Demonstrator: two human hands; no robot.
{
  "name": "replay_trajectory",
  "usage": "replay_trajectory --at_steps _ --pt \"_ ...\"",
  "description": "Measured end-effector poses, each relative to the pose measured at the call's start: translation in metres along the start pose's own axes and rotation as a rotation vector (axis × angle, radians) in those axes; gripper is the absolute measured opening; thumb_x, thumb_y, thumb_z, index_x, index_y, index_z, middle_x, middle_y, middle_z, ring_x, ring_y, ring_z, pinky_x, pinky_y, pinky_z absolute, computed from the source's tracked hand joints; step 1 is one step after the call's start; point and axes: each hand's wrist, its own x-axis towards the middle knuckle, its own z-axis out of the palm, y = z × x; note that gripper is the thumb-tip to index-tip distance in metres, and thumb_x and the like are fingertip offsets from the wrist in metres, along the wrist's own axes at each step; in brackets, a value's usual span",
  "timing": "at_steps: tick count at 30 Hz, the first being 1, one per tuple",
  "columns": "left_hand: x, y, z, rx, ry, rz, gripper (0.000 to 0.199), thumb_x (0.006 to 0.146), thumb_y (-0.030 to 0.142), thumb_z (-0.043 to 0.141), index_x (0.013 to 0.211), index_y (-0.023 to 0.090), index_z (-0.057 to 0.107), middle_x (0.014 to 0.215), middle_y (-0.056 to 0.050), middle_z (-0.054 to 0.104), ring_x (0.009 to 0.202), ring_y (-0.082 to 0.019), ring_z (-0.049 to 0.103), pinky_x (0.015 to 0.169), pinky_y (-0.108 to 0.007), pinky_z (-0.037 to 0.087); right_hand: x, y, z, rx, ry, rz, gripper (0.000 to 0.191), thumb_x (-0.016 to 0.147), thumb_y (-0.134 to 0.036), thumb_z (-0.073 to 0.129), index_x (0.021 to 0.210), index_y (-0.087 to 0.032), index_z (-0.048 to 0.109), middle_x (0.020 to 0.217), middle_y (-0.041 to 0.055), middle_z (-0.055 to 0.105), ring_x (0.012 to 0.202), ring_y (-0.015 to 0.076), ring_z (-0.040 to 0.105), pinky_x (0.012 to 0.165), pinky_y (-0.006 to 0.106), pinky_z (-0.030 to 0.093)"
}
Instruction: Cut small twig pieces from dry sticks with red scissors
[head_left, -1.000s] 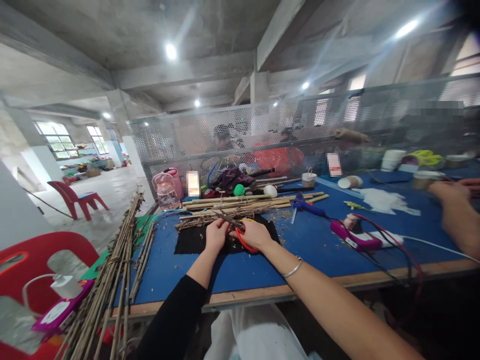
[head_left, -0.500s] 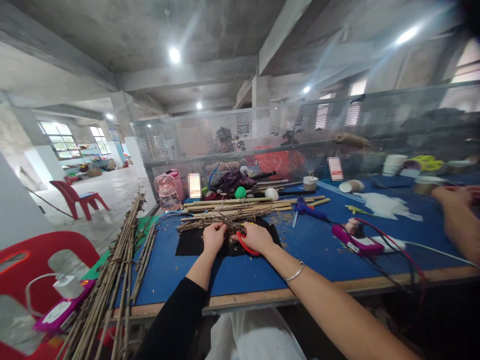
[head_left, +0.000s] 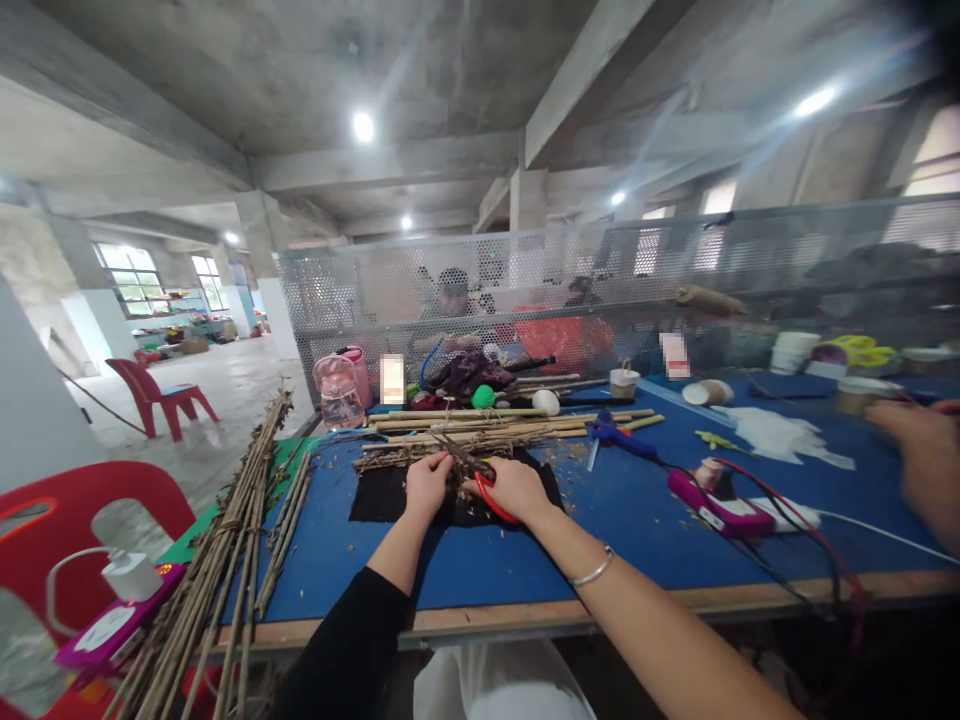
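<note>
Red-handled scissors [head_left: 491,500] are in my right hand [head_left: 519,488], with the fingers wrapped round the handles and the dark blades pointing up and left. My left hand [head_left: 426,488] is closed in a pinch close to the blades; what it holds, perhaps a bit of dry twig, is too small to make out. Both hands are over a black cloth [head_left: 375,500] scattered with small plant scraps. Just beyond them lies a row of thin dry twigs [head_left: 390,458], and behind that several pale, smooth sticks [head_left: 510,424].
A tall bundle of dry stalks [head_left: 225,540] leans at the table's left edge, with shorter stalks [head_left: 285,530] beside it. On the right are a blue glue gun [head_left: 622,436], a purple power strip [head_left: 720,505] with cables and a white plastic bag [head_left: 780,435]. Another person's hand [head_left: 919,430] is at far right.
The view has tilted slightly, so the scene sits a little lower. The scissor blades now show more clearly between my hands. Both hands stay in nearly the same place.
</note>
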Motion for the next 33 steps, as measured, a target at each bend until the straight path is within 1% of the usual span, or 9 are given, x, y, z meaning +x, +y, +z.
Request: replay_trajectory --at_steps 2,5,8,13,16,21,23,27,33 --pt "0.000 0.000 0.002 -0.180 -0.036 -0.069 0.028 0.075 0.031 0.058 0.095 0.014 0.067 0.065 -0.003 0.065 0.053 -0.011 0.056 0.049 -0.021 0.044 -0.001 0.000 -0.001 0.014 0.014 -0.020 0.054 0.072 -0.070 0.041 0.081 -0.020 0.059 0.086 0.0078 0.064 0.080 0.0216 0.061 0.066 0.028 0.041" --pt "-0.001 0.003 0.004 -0.369 -0.076 -0.106 0.020 0.071 0.031 0.062 0.080 0.013 0.067 0.064 -0.001 0.062 0.051 -0.008 0.054 0.045 -0.017 0.041 -0.001 0.000 -0.001 0.054 0.050 -0.069 0.052 0.071 -0.068 0.046 0.087 -0.020 0.058 0.091 0.0071 0.062 0.086 0.0205 0.058 0.070 0.028 0.041" --pt "-0.003 0.007 0.005 -0.447 -0.112 -0.143 0.018 0.067 0.029 0.066 0.067 0.012 0.063 0.055 0.001 0.058 0.045 -0.005 0.049 0.045 -0.016 0.040 -0.001 -0.001 -0.001 0.069 0.087 -0.091 0.052 0.066 -0.066 0.054 0.090 -0.019 0.057 0.094 0.0074 0.059 0.092 0.0210 0.055 0.075 0.028 0.040" --pt "-0.003 0.006 0.008 -0.545 -0.179 -0.144 0.015 0.060 0.023 0.069 0.067 0.011 0.063 0.055 0.002 0.057 0.048 -0.005 0.051 0.052 -0.016 0.043 0.000 -0.001 0.001 0.073 0.137 -0.132 0.054 0.066 -0.063 0.057 0.093 -0.016 0.054 0.096 0.0089 0.057 0.091 0.0217 0.053 0.079 0.031 0.038" --pt "-0.003 0.004 0.010 -0.555 -0.197 -0.119 0.016 0.058 0.023 0.069 0.064 0.011 0.062 0.054 0.001 0.057 0.048 -0.005 0.050 0.052 -0.017 0.043 -0.001 -0.001 0.003 0.057 0.139 -0.116 0.057 0.065 -0.062 0.058 0.098 -0.015 0.053 0.100 0.0105 0.056 0.096 0.0235 0.050 0.082 0.033 0.036" --pt "-0.004 0.004 0.012 -0.465 -0.164 -0.054 0.015 0.059 0.025 0.066 0.057 0.012 0.060 0.050 0.001 0.056 0.044 -0.006 0.047 0.048 -0.018 0.039 -0.001 -0.002 0.003 0.030 0.133 -0.111 0.062 0.064 -0.064 0.057 0.103 -0.015 0.050 0.106 0.0126 0.055 0.103 0.0263 0.048 0.086 0.037 0.034" --pt "-0.006 0.005 0.012 -0.412 -0.148 -0.019 0.015 0.061 0.027 0.063 0.057 0.012 0.060 0.049 0.001 0.055 0.044 -0.007 0.047 0.046 -0.018 0.038 -0.001 -0.003 0.002 0.034 0.106 -0.105 0.060 0.064 -0.065 0.057 0.098 -0.015 0.052 0.100 0.0118 0.058 0.097 0.0255 0.052 0.083 0.036 0.036" --pt "-0.007 0.006 0.012 -0.343 -0.124 0.048 0.017 0.065 0.028 0.059 0.057 0.013 0.060 0.048 0.001 0.054 0.044 -0.007 0.046 0.045 -0.018 0.035 0.000 -0.003 0.000 0.071 0.001 -0.041 0.055 0.067 -0.066 0.053 0.092 -0.018 0.052 0.086 0.0082 0.063 0.083 0.0227 0.060 0.070 0.030 0.040" --pt "-0.005 0.003 0.011 -0.325 -0.116 0.049 0.015 0.066 0.027 0.058 0.057 0.014 0.060 0.050 0.002 0.055 0.045 -0.007 0.047 0.046 -0.018 0.038 -0.001 -0.003 -0.001 0.035 -0.012 -0.010 0.057 0.065 -0.070 0.051 0.091 -0.020 0.053 0.086 0.0084 0.066 0.084 0.0242 0.062 0.067 0.029 0.042"
